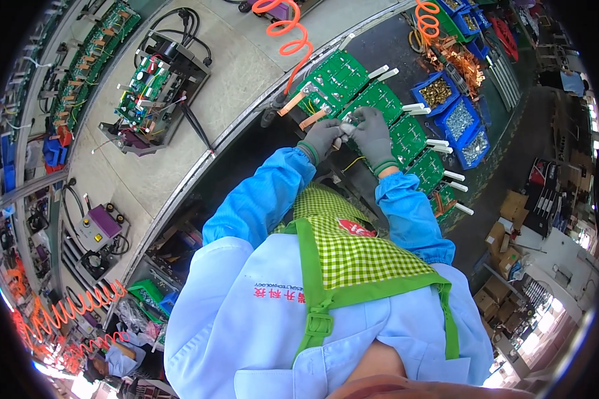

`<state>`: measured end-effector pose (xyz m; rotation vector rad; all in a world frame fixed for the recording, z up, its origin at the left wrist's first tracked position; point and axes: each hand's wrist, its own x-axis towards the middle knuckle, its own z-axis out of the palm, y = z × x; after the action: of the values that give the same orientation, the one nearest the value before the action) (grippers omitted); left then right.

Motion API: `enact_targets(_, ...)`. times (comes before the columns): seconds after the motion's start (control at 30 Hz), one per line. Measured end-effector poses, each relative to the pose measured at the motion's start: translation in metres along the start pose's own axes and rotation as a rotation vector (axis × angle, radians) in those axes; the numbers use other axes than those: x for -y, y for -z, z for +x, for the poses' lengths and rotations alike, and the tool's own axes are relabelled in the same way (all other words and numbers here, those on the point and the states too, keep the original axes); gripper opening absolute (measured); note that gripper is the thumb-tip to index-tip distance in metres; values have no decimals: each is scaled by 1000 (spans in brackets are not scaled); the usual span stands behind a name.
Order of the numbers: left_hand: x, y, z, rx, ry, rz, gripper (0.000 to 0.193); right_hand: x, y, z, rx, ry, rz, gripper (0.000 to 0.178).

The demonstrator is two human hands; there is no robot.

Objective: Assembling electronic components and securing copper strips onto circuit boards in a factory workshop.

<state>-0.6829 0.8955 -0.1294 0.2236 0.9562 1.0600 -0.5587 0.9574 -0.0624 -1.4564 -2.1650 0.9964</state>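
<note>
My left hand [322, 138] and my right hand [373, 138], both in grey gloves, meet over the near edge of a row of green circuit boards [374, 100]. The fingers of each are pinched together around something small and pale that I cannot make out. White posts [416, 108] stick out from the boards' far side. To the left of my hands, copper strips [293, 102] project from the end board [336, 74]. A thin yellow wire [354, 162] hangs just below my fingers.
Blue bins hold brass-coloured hardware [436, 92] and silver hardware [459, 121] beyond the boards. Copper pieces [469, 70] lie heaped behind them. An orange coiled hose [291, 46] hangs at upper left. On the curved conveyor [123, 193] stands an open electronic unit [150, 93].
</note>
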Motion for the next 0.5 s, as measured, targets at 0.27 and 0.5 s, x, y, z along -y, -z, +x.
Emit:
enact_targets(0.27, 1, -2, 1, -11, -22, -20, 19, -16, -13, 4, 8, 88, -231, 15)
enact_targets(0.5, -2, 6, 4, 35, 55, -86, 16, -23, -4, 8, 88, 304, -82, 12)
